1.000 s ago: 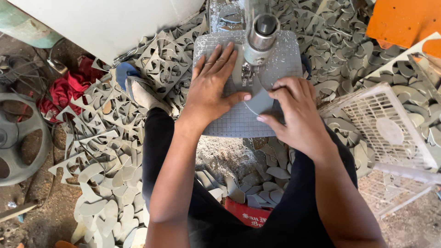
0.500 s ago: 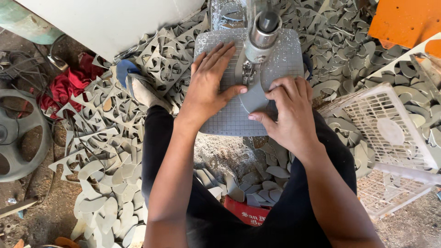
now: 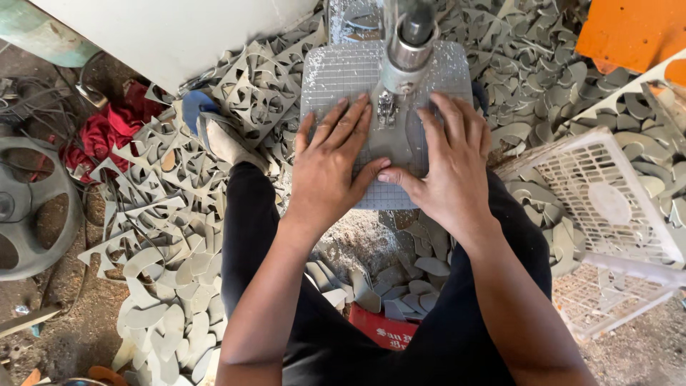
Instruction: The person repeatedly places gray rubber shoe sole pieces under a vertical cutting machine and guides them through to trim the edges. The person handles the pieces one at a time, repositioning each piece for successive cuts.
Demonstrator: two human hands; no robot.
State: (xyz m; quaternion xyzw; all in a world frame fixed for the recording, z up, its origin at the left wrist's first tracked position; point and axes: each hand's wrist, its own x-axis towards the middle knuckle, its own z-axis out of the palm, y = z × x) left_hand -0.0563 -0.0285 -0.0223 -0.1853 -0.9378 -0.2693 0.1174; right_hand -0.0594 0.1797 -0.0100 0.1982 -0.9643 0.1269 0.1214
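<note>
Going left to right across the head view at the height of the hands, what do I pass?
Grey metal wheel → red cloth → heap of grey cut-out scrap sheets → left hand on the grey gridded work plate → right hand → white plastic lattice basket.

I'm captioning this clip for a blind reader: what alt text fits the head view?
Both hands, left hand and right hand, press a grey sheet piece flat on a gridded machine plate under a metal press head. Grey cut-out scraps lie around it; a white plastic basket sits right.
</note>
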